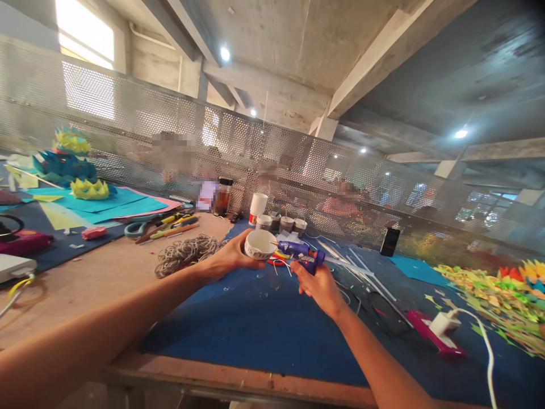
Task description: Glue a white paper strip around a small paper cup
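My left hand [227, 257] is closed around a small white cup [260, 244], held tilted with its mouth toward me above the blue mat [255, 324]. My right hand [318, 284] grips a blue glue gun [301, 254] by its handle. The gun's nozzle points left and touches the cup's right rim. Both forearms reach in from the bottom of the view.
A bundle of grey cord [187, 253] lies left of the cup. Scissors and pliers [164, 224], coloured paper sheets [106, 204], paper cups [276, 220], a dark phone [389, 241], a pink power strip [432, 335] and paper scraps [494, 295] cover the table. A perforated metal screen [298, 165] stands behind.
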The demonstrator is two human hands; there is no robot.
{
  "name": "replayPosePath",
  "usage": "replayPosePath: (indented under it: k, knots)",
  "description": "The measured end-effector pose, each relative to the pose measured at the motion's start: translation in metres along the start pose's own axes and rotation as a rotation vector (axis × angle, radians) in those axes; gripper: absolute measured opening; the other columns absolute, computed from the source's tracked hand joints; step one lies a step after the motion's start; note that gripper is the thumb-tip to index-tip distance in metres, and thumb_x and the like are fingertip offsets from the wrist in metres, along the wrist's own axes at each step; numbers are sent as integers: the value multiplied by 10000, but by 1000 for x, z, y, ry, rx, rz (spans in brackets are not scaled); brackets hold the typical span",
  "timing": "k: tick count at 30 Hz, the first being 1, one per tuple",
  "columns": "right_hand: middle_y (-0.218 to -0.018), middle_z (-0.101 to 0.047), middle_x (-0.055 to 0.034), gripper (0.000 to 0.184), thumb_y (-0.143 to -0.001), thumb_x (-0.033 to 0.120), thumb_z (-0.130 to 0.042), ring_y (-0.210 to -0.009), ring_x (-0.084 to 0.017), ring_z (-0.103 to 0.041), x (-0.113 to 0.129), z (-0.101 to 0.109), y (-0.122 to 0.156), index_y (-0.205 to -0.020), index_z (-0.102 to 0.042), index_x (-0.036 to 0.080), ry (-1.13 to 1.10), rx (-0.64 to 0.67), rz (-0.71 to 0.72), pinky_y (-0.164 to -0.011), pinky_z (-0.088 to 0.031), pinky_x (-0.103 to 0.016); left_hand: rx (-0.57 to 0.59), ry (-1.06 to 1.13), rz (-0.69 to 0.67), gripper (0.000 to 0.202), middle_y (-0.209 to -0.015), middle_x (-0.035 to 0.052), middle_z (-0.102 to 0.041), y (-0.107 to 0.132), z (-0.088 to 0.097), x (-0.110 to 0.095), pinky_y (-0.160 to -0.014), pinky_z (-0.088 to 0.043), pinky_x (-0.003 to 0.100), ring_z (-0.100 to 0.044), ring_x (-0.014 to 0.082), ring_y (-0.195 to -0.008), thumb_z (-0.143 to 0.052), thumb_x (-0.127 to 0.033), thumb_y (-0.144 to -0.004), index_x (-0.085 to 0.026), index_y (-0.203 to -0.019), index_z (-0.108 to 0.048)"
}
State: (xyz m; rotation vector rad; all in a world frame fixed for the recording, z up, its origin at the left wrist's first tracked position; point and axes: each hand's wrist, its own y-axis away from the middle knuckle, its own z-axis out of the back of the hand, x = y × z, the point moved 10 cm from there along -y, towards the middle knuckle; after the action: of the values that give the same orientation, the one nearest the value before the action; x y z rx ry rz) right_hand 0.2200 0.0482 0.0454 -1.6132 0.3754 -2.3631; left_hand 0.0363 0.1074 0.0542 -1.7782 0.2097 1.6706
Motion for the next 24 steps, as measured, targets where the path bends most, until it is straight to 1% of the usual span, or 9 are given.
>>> replayPosePath:
  k: [2,6,10,12,15,19,21,24]
  knots:
    - [-490,-402,90,424,-884,612,-662,-387,-84,-374,1,-3,1,-807,-642,196,-51,16,-2,-459,-451,-264,7,5,3,747,-1144,77,-703,0,0,1,-899,-474,322,-634,228,-1022,-922,-268,-616,-171,-1264,-564]
    - [-468,-336,116,385,-904,566,-678,-383,-62,-311,0,-8,2,-818,-643,193,-233,48,-9,-502,-476,-259,17,31,-14,732,-1202,82,-691,-1,1,3,-936,-462,324,-623,230,-1072,-911,-261,-642,-176,-1283,-569]
    - [-506,-336,113,362,-924,532,-678,-407,-48,-293,-3,-6,1,-818,-645,188,-426,27,-34,-509,-453,-230,34,71,-9,685,-1202,84,-697,-1,0,6,-932,-464,330,-627,237,-1066,-897,-256,-659,-179,-1267,-590]
    - [-513,-334,114,365,-914,533,-691,-410,-44,-278,-3,-3,-1,-813,-647,186,-489,2,-48,-501,-439,-221,44,82,-4,672,-1188,78,-702,-1,-1,7,-918,-467,324,-628,237,-1055,-892,-265,-660,-180,-1261,-601]
    - [-508,-336,115,379,-885,546,-720,-406,-44,-271,-3,-2,-2,-803,-652,182,-503,-24,-62,-493,-431,-221,62,85,-9,671,-1149,70,-703,-1,-3,7,-888,-462,304,-621,225,-1029,-891,-269,-660,-174,-1261,-609]
    - [-508,-334,115,403,-885,569,-709,-407,-47,-280,-5,-4,-1,-810,-659,176,-460,-15,-66,-496,-438,-228,99,98,-23,635,-976,42,-701,0,-7,4,-821,-455,291,-610,200,-936,-891,-271,-667,-155,-1225,-611]
    - [-511,-339,113,412,-894,575,-696,-410,-46,-284,-5,-6,-1,-818,-662,172,-445,3,-63,-506,-447,-232,119,99,-22,618,-910,28,-692,0,-10,3,-820,-451,300,-609,199,-913,-891,-269,-668,-152,-1209,-615]
    - [-510,-340,112,416,-903,576,-685,-411,-48,-286,-5,-7,0,-824,-663,168,-427,23,-59,-510,-451,-236,127,89,-25,629,-891,23,-689,1,-11,2,-836,-445,310,-613,206,-915,-896,-268,-661,-153,-1215,-620]
